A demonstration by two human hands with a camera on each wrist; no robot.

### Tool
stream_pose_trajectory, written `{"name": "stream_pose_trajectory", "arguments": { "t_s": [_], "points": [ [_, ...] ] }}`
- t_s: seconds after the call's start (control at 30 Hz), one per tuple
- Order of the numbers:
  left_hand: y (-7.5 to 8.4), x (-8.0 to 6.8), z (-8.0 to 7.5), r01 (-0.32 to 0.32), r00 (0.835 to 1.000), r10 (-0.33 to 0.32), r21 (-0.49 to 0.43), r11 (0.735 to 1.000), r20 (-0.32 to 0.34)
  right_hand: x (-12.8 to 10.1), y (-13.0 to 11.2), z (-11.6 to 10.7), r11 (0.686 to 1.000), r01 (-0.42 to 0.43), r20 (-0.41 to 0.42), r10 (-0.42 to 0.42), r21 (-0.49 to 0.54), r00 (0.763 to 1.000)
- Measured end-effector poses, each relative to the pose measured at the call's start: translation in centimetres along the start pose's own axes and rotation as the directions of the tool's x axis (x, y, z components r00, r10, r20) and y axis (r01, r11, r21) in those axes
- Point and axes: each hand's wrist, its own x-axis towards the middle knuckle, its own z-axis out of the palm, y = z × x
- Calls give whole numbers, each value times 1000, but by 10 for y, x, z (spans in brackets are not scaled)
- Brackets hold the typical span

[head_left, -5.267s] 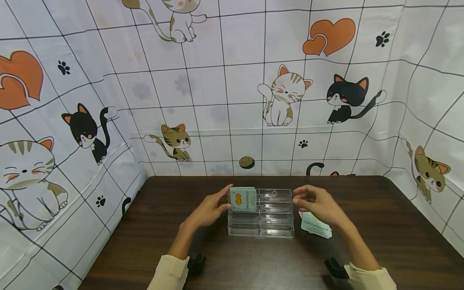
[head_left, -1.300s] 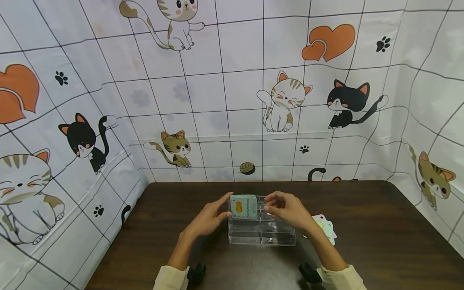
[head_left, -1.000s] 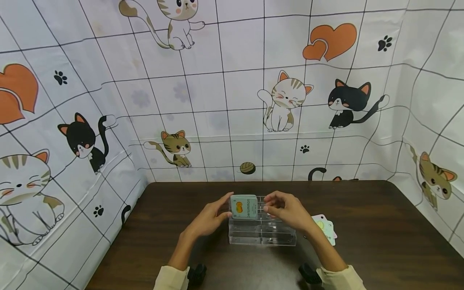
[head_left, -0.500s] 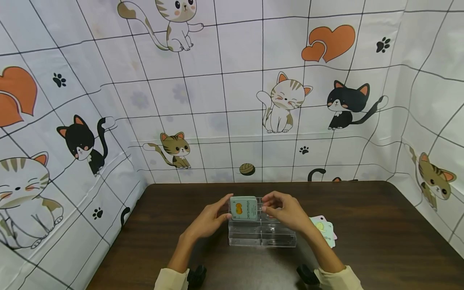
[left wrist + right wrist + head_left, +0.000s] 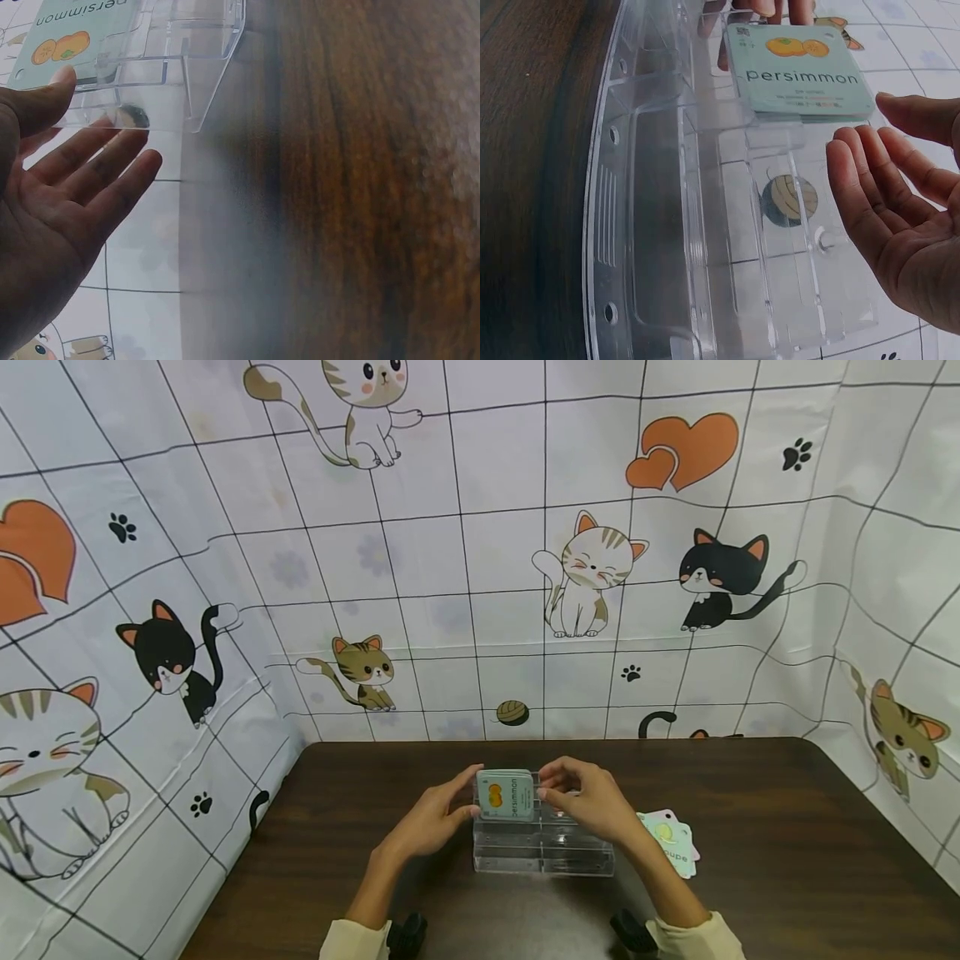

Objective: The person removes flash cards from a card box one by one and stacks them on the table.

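Observation:
A stack of pale green "persimmon" cards (image 5: 506,795) stands upright in the top left slot of a clear tiered acrylic stand (image 5: 542,852) on the dark wooden table. My left hand (image 5: 474,789) lies flat-fingered against the stack's left side, its palm open in the left wrist view (image 5: 105,120). My right hand (image 5: 543,783) hovers at the stack's right edge with relaxed fingers and holds nothing. The right wrist view shows the right hand (image 5: 862,124) just beside the cards (image 5: 799,71); I cannot tell whether it touches them. The stand's (image 5: 667,225) other slots are bare.
A few loose cards (image 5: 670,842), one reading "cantaloupe", lie fanned on the table (image 5: 787,860) right of the stand. Cat-print sheets (image 5: 465,568) wall in the back and both sides.
My right hand has moved left from the stand's right end to the card stack's right edge. The loose cards now lie more fanned. The left hand has stayed put.

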Motion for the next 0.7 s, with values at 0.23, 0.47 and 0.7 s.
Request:
{"name": "stream_pose_trajectory", "arguments": {
  "t_s": [0.23,0.47,0.7],
  "points": [
    [-1,1,-1,7,1000,-7,-10,1000,3,2,-3,6,999,0,-31,-2,-44,1000],
    [-1,0,-2,16,1000,-16,-15,1000,6,4,-2,7,999,7,-43,-9,-54,999],
    [-1,0,-1,11,1000,-11,-20,1000,11,6,-1,9,997,20,-49,-24,-79,999]
  ]
}}
